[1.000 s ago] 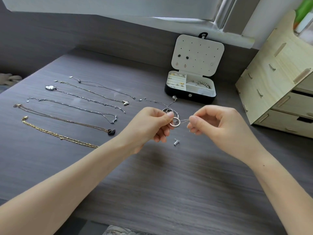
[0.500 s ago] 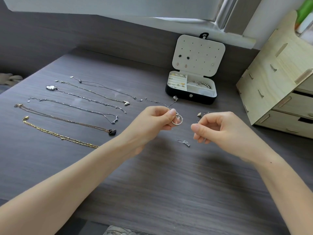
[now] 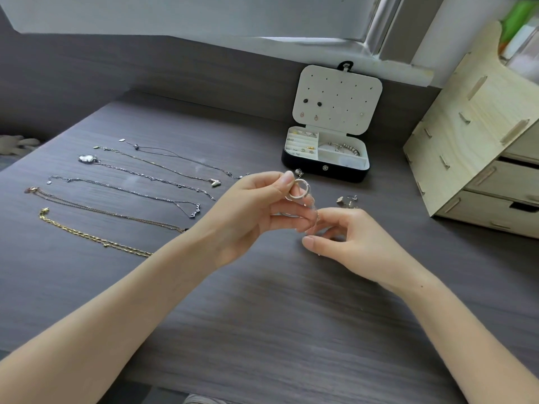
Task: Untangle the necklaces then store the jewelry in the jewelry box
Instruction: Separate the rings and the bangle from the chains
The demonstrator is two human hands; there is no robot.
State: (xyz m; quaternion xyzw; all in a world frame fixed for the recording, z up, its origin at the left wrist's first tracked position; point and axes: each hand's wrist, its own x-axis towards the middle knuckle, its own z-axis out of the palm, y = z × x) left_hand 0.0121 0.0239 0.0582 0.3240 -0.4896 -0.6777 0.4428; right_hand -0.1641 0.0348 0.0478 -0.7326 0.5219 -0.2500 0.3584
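The left hand pinches a ring above the table. Just below and to the right of that grip, the right hand meets the left fingertips. It may be touching a fine chain that hangs there. Behind the grip and slightly right stands the jewelry box, lid up, with one small piece between box and grip. Left of the grip, six necklaces lie side by side on the table. To its right lie a few loose pieces, and well beyond them a drawer unit.
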